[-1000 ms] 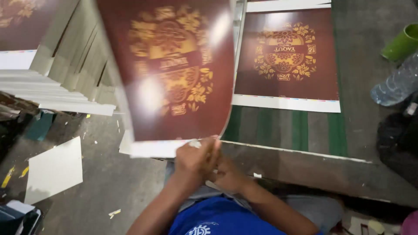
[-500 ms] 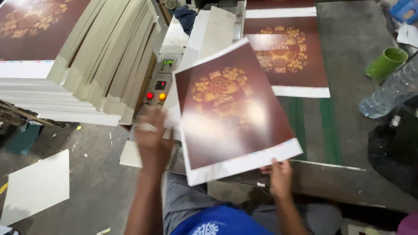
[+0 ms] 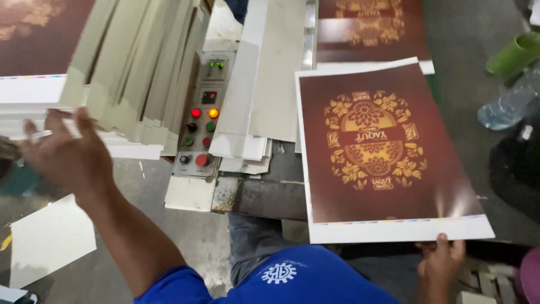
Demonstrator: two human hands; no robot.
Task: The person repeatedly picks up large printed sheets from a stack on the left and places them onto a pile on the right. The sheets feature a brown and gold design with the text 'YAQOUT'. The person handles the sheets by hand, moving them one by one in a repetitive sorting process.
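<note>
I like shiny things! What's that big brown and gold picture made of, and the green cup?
The brown sheet looks like glossy printed paper or thin card: light glares off it, and its edge is white. The green cup is probably plastic, smooth and evenly coloured, though blurred.

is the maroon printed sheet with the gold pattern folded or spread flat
Spread flat: the maroon printed sheet with the gold pattern shows its whole face and white borders uncreased, with the right hand pinching its bottom edge.

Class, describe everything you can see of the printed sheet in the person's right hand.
The sheet is a large glossy rectangle, dark maroon with a gold floral emblem at its centre and white margins; a thin colour strip runs along the near margin. It lies nearly flat over the table. The right hand grips its near edge, thumb on top.
</note>
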